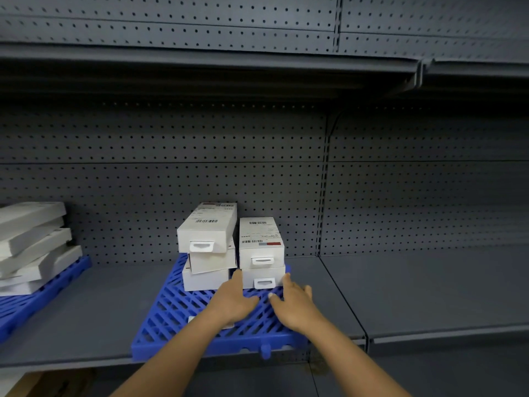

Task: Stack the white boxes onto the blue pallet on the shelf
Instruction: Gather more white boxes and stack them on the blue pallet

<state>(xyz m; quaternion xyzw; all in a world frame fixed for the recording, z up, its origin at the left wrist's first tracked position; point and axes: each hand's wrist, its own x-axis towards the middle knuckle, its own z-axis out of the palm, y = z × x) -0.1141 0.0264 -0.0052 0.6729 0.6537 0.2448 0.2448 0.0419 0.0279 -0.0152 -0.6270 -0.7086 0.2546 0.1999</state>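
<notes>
A blue slatted pallet (183, 319) lies on the grey shelf. At its back stand two piles of white boxes with barcode labels: a left pile of three (207, 233), slightly askew, and a right pile of two (261, 242). The lowest right box (263, 277) faces me with a hang tab. My left hand (233, 302) hovers over the pallet, fingertips touching that box's left corner. My right hand (294, 303) is at its right corner, fingers spread. Neither hand holds anything.
A second blue pallet (34, 299) at the far left carries a leaning pile of flat white boxes (31, 247). Grey pegboard backs the shelf, and an upper shelf (229, 67) overhangs. An upright divider (322, 196) splits off the bare right bay.
</notes>
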